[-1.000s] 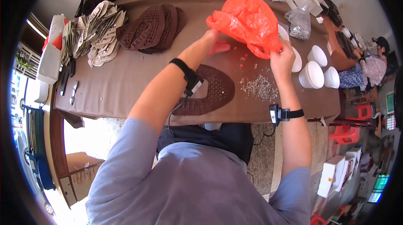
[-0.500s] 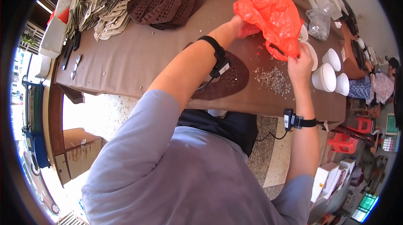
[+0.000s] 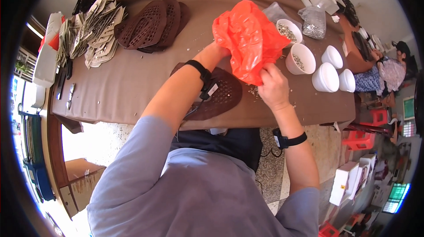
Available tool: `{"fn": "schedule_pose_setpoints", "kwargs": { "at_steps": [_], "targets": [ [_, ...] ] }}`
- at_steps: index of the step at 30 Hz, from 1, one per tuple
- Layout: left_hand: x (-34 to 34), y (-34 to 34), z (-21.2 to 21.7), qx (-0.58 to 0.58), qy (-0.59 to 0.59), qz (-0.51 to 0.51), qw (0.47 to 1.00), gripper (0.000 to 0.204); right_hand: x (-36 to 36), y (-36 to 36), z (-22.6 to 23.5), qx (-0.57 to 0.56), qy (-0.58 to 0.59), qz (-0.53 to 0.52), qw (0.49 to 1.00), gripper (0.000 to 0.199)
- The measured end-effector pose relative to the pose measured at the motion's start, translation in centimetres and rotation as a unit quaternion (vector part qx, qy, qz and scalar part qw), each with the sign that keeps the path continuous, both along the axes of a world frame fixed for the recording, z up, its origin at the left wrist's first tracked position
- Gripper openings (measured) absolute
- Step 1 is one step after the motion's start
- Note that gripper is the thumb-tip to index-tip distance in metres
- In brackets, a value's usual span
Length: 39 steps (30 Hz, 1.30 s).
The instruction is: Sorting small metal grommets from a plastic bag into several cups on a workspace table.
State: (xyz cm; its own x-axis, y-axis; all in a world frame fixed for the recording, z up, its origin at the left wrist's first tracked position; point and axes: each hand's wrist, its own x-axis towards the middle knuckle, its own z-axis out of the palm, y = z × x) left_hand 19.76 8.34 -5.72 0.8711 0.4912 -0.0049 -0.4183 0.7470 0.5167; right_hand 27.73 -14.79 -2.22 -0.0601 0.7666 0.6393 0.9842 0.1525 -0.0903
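At the upper centre of the frame, a crumpled red plastic bag is held above the brown tablecloth. The right hand, fingers curled closed, grips the bag's lower right edge; the left hand reaches to its left side, its fingers hidden behind the plastic, so how far they are open cannot be told. Below the bag, right of the left wrist, lies a dark brown perforated piece. White plastic tubs stand near the right hand, crowding the right side of the table, whose front edge curves across mid-frame just below the perforated piece. Wider room spreads at centre left, where cloth dotted with stray bits runs between the brown perforated stack and the front edge.
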Motion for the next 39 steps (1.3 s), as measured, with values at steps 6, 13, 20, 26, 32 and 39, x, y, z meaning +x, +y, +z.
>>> {"fn": "schedule_pose_setpoints", "kwargs": {
  "at_steps": [6, 13, 20, 26, 32, 39],
  "targets": [
    [0.3, 0.0, -0.4, 0.029, -0.009, -0.023, 0.999, 0.03, -0.7, 0.4, -0.4, 0.021, -0.055, 0.024, 0.998, 0.016],
    [-0.7, 0.2, -1.2, 0.055, -0.019, -0.038, 0.998, 0.029, -1.4, 1.0, -1.1, 0.041, -0.093, 0.021, 0.995, 0.008],
    [-0.3, -0.2, -1.6, 0.076, -0.021, -0.041, 0.996, 0.029, -1.9, 0.8, -2.1, 0.016, -0.093, 0.025, 0.995, 0.01],
    [-0.7, -0.2, -1.9, 0.09, -0.016, -0.039, 0.995, 0.028, -2.0, 1.0, -2.2, 0.018, -0.089, 0.023, 0.996, 0.011],
    [-1.3, 0.5, -2.2, 0.105, -0.012, -0.038, 0.994, 0.027, -2.0, 0.8, -2.4, 0.032, -0.101, 0.024, 0.994, 0.016],
    [-0.1, 1.2, -1.8, 0.124, -0.007, -0.031, 0.992, 0.027, -2.0, 0.9, -3.1, 0.041, -0.108, 0.01, 0.993, 0.013]
  ]
}}
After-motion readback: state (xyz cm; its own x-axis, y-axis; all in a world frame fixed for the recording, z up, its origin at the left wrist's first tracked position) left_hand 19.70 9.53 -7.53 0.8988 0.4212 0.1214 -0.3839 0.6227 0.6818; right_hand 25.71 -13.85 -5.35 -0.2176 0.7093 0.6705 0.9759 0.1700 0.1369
